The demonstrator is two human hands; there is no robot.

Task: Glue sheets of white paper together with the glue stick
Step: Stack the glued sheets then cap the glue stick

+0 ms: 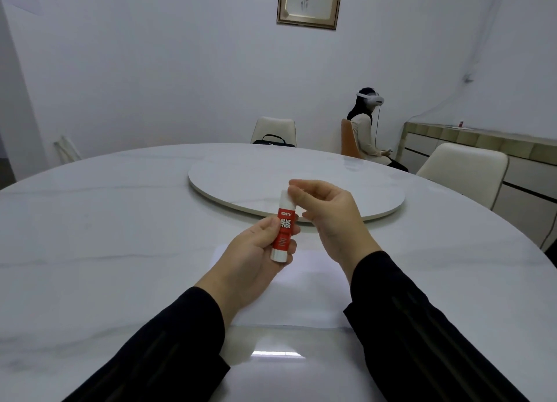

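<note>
A red and white glue stick (282,227) stands nearly upright in the air above the table, held around its lower half by my left hand (250,257). The fingertips of my right hand (325,211) pinch its white cap at the top. White paper (304,293) lies flat on the table under both hands, between my forearms; I cannot tell how many sheets there are.
The round white marble table (105,251) carries a raised turntable (301,175) just beyond my hands. Chairs stand around the far rim, one with a black bag (272,140). A seated person wearing a headset (366,130) faces a sideboard (482,148) at the right.
</note>
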